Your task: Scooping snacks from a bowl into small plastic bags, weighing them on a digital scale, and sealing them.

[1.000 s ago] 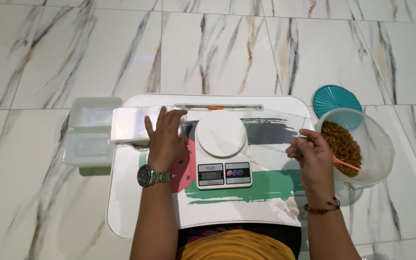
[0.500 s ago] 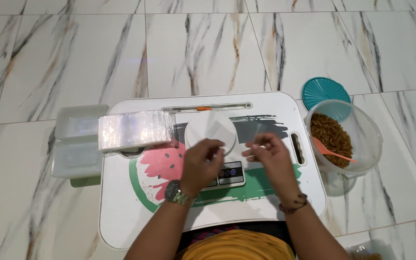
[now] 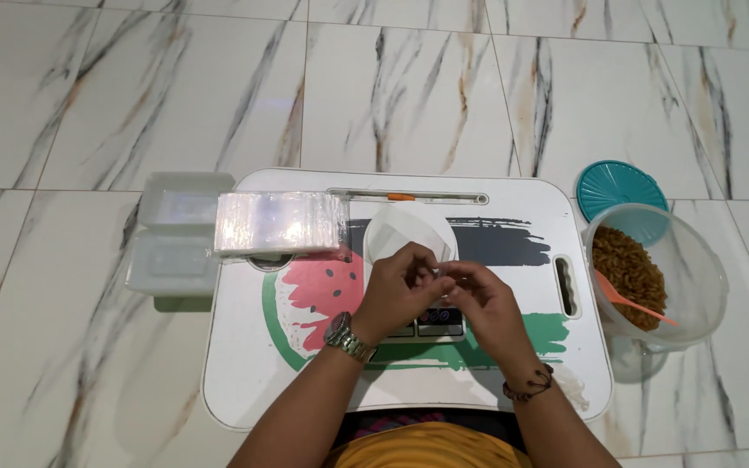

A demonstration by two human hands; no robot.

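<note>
Left hand: your left hand sits over the middle of the lap table, fingers curled in and pinching the edge of a small clear plastic bag.
Right hand: your right hand meets the left one fingertip to fingertip, closed in a pinch on the same bag.
Bag position: you hold it above the digital scale, just in front of the round white weighing plate.
Bag axis: most of it is hidden by your fingers, so its long axis and which way its mouth points cannot be told.
Table: the white lap table carries a watermelon print and stands on a marble tile floor.
Bag stack: a stack of clear bags lies at the table's far left, long axis running left to right.
Left of table: two clear lidded boxes rest on the floor, touching the table edge.
Right of table: a clear tub of brown pasta with an orange spoon inside, and a teal lid just behind it.
</note>
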